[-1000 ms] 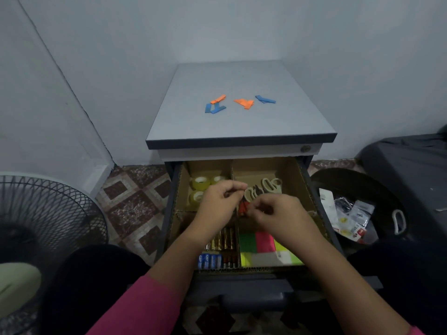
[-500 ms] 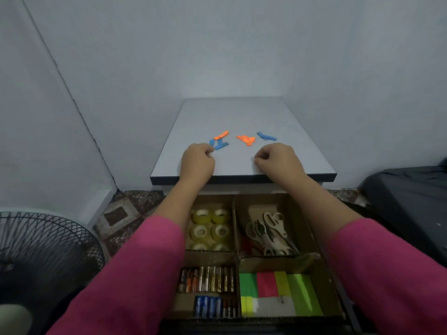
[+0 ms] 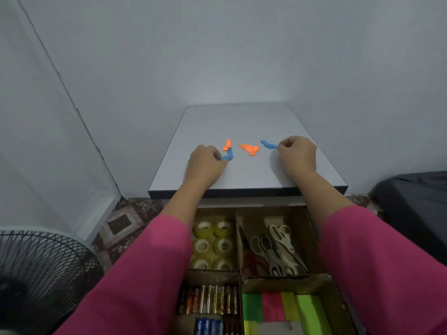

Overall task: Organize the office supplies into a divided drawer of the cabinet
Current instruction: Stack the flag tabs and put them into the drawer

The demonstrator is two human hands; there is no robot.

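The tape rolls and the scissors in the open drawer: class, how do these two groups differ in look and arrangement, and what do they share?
The tape rolls are round and yellowish-clear; the scissors are long, with pale looped handles. The tape rolls stand in neat pairs in the rear left compartment; the scissors lie overlapping at angles in the rear right one. Both sit in the cardboard-divided drawer, untouched by either hand.

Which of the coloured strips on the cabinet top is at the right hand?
The blue strip at the far right: the right hand pinches its end. The other blue strip is at the left hand; the orange strips lie between, untouched.
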